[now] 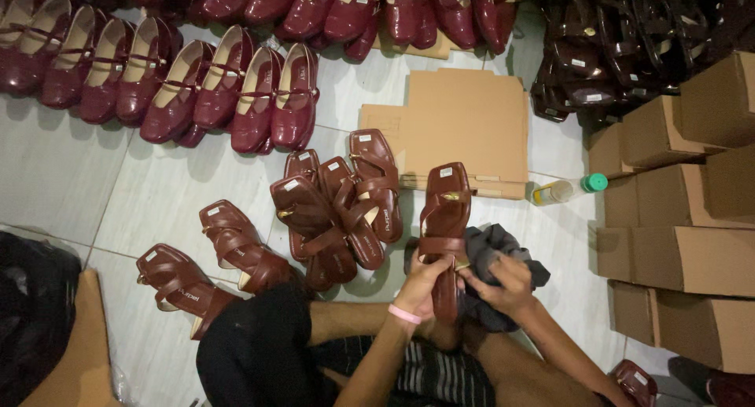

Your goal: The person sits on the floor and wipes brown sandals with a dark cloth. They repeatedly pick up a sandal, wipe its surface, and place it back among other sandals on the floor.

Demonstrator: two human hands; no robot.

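One brown sandal [443, 218] (toe pointed away, long axis vertical) was clenched by left hand [421, 285]; right hand [503, 285] gripped grey cloth [495, 246]; six more sandals [338, 210] lay nearby.

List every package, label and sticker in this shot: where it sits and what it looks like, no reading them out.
Closed cardboard boxes: stacked along the right edge, brown, rectangular.
Flattened cardboard: on the floor tiles at centre top, tan, unfolded.
Small sticker: on the insole of the brown sandal held in both hands, pale, squarish.
Similar stickers: on the insoles of the brown sandals piled at centre.
Bottle: lying by the boxes, pale with green cap.
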